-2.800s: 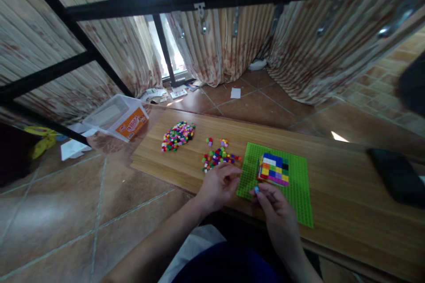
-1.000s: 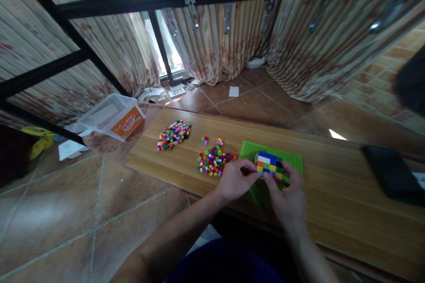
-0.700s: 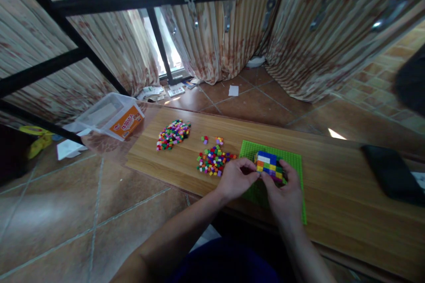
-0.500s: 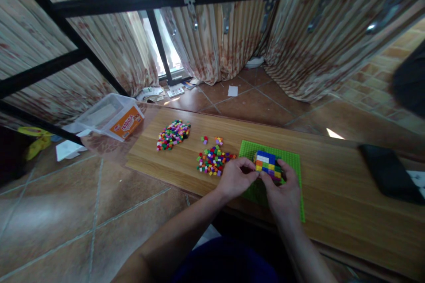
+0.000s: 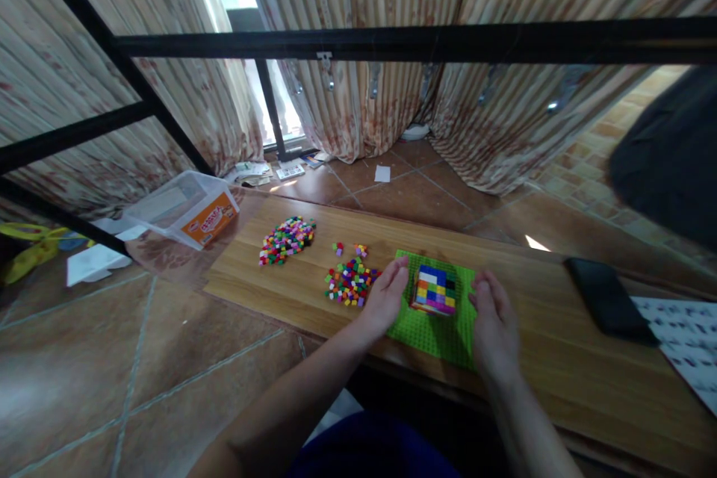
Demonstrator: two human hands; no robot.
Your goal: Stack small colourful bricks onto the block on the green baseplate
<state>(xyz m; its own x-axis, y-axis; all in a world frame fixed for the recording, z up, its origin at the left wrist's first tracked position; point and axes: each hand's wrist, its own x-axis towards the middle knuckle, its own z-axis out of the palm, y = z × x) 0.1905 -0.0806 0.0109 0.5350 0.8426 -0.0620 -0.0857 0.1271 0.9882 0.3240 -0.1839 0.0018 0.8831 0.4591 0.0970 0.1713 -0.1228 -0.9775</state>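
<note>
Drawn apart since the frame 0.5 s earlier: left hand (image 5: 386,297) and right hand (image 5: 496,325), from the near side of the boxy, multicoloured block of small plastic bricks (image 5: 435,290) to its 2 flanks. Grip on the left: wide, fingers extended, no piece visible. Grip on the right: loose, fingers part bent, no piece visible; contact with anything: cannot tell. Beneath the block: green studded plastic baseplate (image 5: 431,343), probably as firm footing. Just beside the left hand: loose multicoloured plastic cubes (image 5: 348,284), probably for short reach; farther off on the brown wooden table (image 5: 538,332): 1 denser multicoloured heap (image 5: 287,240).
</note>
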